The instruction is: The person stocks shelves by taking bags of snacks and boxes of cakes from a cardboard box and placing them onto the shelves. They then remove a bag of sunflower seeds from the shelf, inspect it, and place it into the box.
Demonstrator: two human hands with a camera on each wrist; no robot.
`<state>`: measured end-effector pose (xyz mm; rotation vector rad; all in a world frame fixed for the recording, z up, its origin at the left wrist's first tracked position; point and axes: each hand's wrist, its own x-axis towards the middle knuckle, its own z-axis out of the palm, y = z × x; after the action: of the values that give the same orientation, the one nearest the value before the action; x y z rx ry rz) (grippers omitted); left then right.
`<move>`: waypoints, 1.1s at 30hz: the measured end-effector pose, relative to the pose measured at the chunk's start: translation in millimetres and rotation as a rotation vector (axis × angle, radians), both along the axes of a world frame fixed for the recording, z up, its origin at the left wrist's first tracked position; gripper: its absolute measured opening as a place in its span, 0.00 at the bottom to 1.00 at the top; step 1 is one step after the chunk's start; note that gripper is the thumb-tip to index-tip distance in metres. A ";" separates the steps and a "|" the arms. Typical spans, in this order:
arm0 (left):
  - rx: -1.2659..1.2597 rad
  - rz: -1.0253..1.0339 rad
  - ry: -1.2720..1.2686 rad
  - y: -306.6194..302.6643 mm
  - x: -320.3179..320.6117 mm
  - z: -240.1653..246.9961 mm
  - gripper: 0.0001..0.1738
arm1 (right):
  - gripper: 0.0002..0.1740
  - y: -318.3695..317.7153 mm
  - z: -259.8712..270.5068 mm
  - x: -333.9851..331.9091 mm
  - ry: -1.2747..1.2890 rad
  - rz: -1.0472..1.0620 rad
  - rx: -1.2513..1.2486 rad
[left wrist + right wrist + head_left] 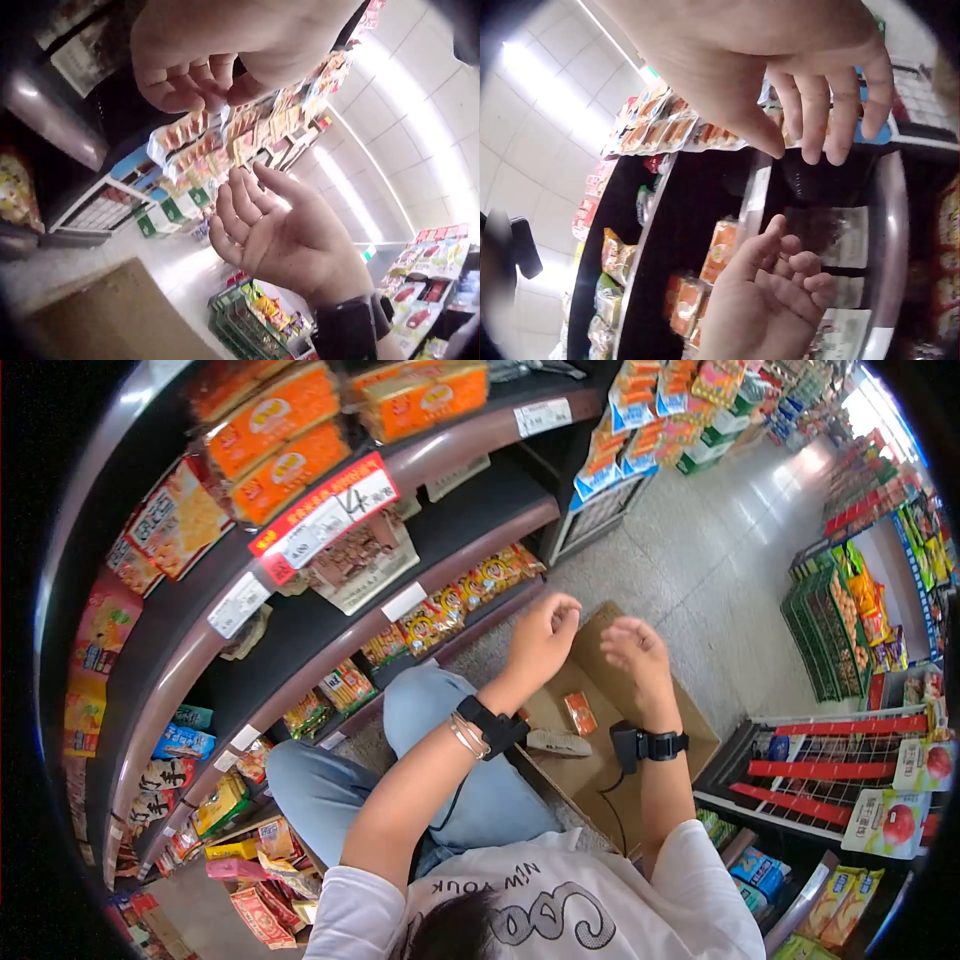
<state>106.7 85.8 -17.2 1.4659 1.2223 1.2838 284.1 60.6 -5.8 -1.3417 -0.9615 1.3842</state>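
Both hands are raised over an open cardboard box (690,725) in the head view. My left hand (543,645) is above the box's left side, its fingers loosely curled and nothing seen in them. To its right, my right hand (640,660) has its fingers spread and slightly bent, also with nothing in its grasp. A gap separates the two hands. Inside the box lie a small orange packet (579,713) and a pale flat packet (558,743). In the right wrist view the left hand (769,307) shows below the right hand (780,60).
Shelves of snack packets (430,615) curve along the left. A wire rack (830,770) with red strips is close on the right, and a green crate (825,635) stands beyond it. An open carton of snacks (275,870) sits at lower left, beside the bent legs (430,750).
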 end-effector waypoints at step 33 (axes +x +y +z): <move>-0.663 -0.243 0.229 -41.4 47.7 -165.9 0.14 | 0.18 -29.6 -344.9 -54.2 -0.594 0.097 -0.525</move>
<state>154.4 44.4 -183.1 1.2284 1.3898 0.4781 230.0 31.0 -350.7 -2.2090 -1.0886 1.3903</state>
